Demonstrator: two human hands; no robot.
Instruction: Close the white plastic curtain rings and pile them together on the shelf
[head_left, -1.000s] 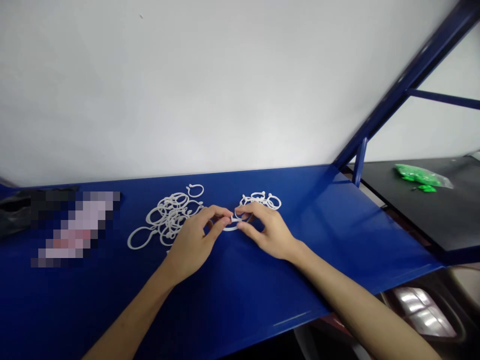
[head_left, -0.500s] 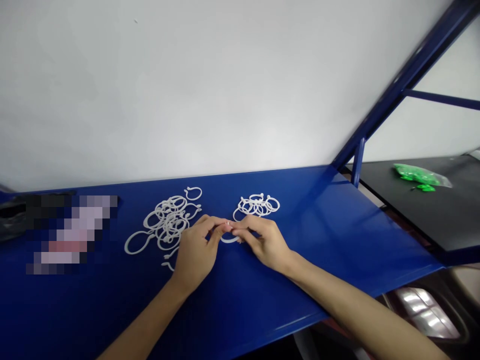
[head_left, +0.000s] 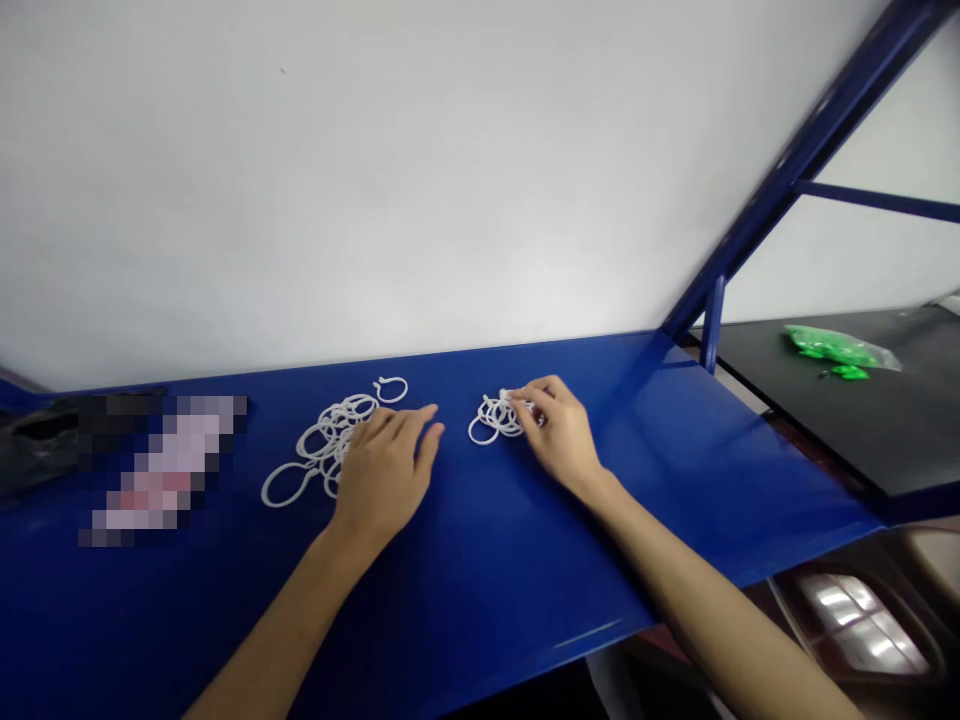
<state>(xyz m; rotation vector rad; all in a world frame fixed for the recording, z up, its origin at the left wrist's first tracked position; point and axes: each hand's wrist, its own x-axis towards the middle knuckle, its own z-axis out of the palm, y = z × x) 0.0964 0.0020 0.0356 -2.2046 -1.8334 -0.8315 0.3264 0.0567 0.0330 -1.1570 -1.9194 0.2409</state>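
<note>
Looking down on a blue tabletop (head_left: 487, 570), backing onto a white wall (head_left: 450, 180) behind the larger pile of white split rings (head_left: 341, 415). Far right of this pile, rising diagonally along a slanting blue metal post (head_left: 795, 175); farther right, continuing to a black table (head_left: 817, 430) bearing a clear bag of green pieces (head_left: 832, 345). Left of the pile, showing a pixelated patch (head_left: 165, 465), and farther left, a black bag (head_left: 37, 445). Just behind and right of the pile, showing one loose ring (head_left: 405, 388). Partly covering the pile's right side with the left hand (head_left: 384, 475), spreading thumb away from fingers. Well right of the pile, clustering in a smaller group of rings (head_left: 495, 412); partly hiding this group's right side with the right hand (head_left: 559, 435), holding thumb and forefinger close together at a ring's end, leaving unclear whether pinching or merely touching it.
</note>
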